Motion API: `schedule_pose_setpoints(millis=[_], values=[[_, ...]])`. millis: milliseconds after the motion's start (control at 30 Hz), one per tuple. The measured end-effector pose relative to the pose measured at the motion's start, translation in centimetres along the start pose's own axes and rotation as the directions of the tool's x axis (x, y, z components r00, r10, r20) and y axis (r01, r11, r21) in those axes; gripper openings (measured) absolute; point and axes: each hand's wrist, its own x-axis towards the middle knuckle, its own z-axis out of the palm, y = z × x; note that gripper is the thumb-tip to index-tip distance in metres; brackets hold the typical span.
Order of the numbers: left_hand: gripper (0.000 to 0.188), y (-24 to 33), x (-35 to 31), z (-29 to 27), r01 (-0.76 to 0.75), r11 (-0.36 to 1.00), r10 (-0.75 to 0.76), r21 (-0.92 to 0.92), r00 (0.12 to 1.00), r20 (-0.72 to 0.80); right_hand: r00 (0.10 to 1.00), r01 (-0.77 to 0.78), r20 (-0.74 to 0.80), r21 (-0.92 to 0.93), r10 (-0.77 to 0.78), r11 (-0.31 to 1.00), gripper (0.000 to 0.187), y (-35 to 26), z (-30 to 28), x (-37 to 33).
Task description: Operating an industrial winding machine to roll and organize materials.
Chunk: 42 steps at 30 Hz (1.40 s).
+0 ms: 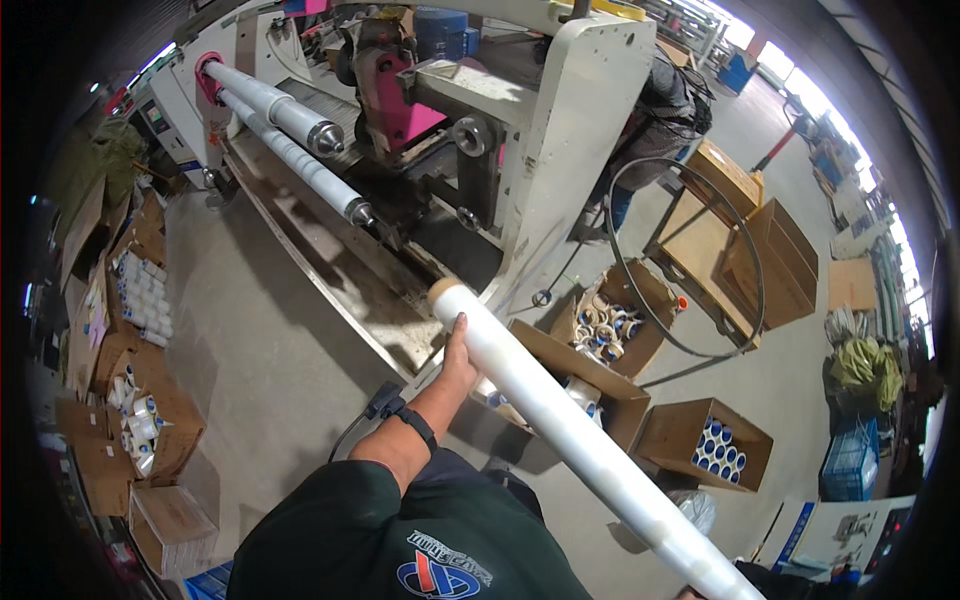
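Note:
A long white roll of plastic film (pixel 565 420) on a brown core slants from the middle of the view down to the lower right. My left hand (pixel 459 360) grips it near its upper end, thumb along the side and the other fingers hidden beneath. Only a sliver of my right hand (pixel 688 594) shows at the bottom edge, against the roll's lower end. Ahead, the machine carries two roller shafts, an upper white-wrapped shaft (pixel 270 105) and a lower one (pixel 295 162). The roll's upper end is close to the machine's trough (pixel 330 270).
The machine's white side frame (pixel 575 120) stands ahead. Cartons of small rolls (pixel 705 440) sit on the right, with more boxes (pixel 165 410) on the left. A large thin hoop (pixel 762 270) stands by a wooden stand (pixel 690 240). Another person (pixel 665 110) is behind the frame.

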Motion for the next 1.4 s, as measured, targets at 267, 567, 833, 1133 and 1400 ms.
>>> schedule_pose_setpoints(millis=[267,567,833,1133,1400], values=[[0.057,9.9,11.0,-0.5,-0.249,0.964,0.259,0.097,0.96,-0.109,0.947,-0.29,0.157,0.053,0.279,0.955,0.074,15.1,9.4,-2.5],[0.084,20.4,17.5,-1.7,-0.225,0.923,0.341,0.313,0.855,-0.39,0.735,0.625,0.666,-0.591,-0.128,0.511,0.078,28.7,6.6,-8.3],[0.081,19.0,19.1,-2.3,-0.06,0.817,0.358,0.573,0.832,-0.424,0.78,-0.586,0.017,-0.328,0.625,0.741,0.076,40.9,12.9,-14.5],[0.083,23.4,20.3,-2.0,-0.072,0.842,0.314,0.535,0.872,-0.376,0.884,-0.443,-0.028,-0.367,0.467,0.818,0.071,42.2,16.2,-21.1],[0.07,45.1,29.3,-7.1,-0.121,0.872,0.304,0.474,0.893,-0.331,0.704,-0.605,0.219,-0.314,0.676,0.732,0.067,54.7,18.6,-40.5]])
